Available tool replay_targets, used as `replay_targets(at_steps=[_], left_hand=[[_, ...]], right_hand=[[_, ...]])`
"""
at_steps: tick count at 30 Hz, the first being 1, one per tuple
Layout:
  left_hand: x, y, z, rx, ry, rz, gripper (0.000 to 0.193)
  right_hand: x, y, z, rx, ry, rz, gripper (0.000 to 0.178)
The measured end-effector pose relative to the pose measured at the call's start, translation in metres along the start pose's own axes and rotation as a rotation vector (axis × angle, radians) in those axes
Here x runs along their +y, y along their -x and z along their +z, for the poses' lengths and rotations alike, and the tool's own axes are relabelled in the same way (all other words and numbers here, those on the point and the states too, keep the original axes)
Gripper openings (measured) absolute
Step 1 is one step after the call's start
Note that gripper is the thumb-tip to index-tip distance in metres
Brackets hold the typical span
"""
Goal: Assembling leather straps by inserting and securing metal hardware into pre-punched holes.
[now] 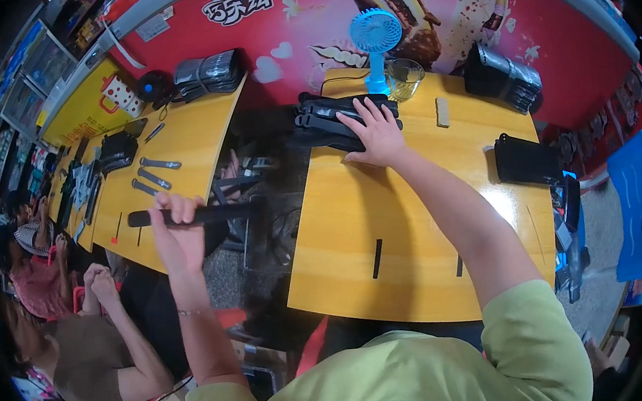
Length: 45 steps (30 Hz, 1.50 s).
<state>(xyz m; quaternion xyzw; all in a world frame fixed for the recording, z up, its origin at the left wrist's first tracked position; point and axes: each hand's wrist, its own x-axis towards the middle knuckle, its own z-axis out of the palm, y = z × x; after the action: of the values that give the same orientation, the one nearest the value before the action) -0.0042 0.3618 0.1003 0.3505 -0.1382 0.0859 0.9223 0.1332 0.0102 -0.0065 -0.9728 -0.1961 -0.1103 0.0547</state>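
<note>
My left hand [180, 232] is raised in the gap between two yellow tables, closed around a flat black strap-like strip [234, 210] that it holds level. Fingers spread, my right hand [378, 136] rests on a pile of folded black straps or pouches [315, 118] at the far left corner of the right table [339, 229]; their exact kind is unclear. On that table's near part lies a short black strip [377, 259]. Another black strip [459, 266] shows partly beside my right forearm.
A blue fan [375, 34] and a clear container [406, 80] stand at the back. A grey block [442, 112], black pouch [524, 160] and black bundle [505, 81] lie to the right. Grey straps [153, 177] lie on the left table, where people [90, 350] sit.
</note>
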Motion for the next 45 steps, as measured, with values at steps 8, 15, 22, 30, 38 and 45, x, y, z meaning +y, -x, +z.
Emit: replay_targets(at_steps=[8,15,22,30,38,45], left_hand=[[-0.082,0.079,0.06,0.132,0.287,-0.299,0.032],[-0.147,0.122,0.094,0.12,0.273,-0.489,0.024],[-0.177,0.165,0.138,-0.549,-0.369,-0.612,0.019],[-0.167,0.156,0.148,-0.339,-0.023,-0.674,0.03],[-0.17,0.176,0.152,-0.152,0.26,-0.807,0.034],[-0.145,0.141,0.177,-0.269,0.058,-0.502,0.035]], right_hand=[[-0.042,0.075,-0.041,0.123,-0.672,-0.167,0.077],[-0.086,0.226,-0.1,-0.334,-1.047,-0.041,0.043],[-0.062,0.293,-0.118,-0.522,-1.706,0.358,0.036],[0.05,0.331,-0.109,0.418,-0.333,0.534,0.031],[0.113,0.383,-0.077,0.358,-0.074,0.787,0.025],[0.064,0.362,-0.077,0.192,-0.065,0.684,0.02]])
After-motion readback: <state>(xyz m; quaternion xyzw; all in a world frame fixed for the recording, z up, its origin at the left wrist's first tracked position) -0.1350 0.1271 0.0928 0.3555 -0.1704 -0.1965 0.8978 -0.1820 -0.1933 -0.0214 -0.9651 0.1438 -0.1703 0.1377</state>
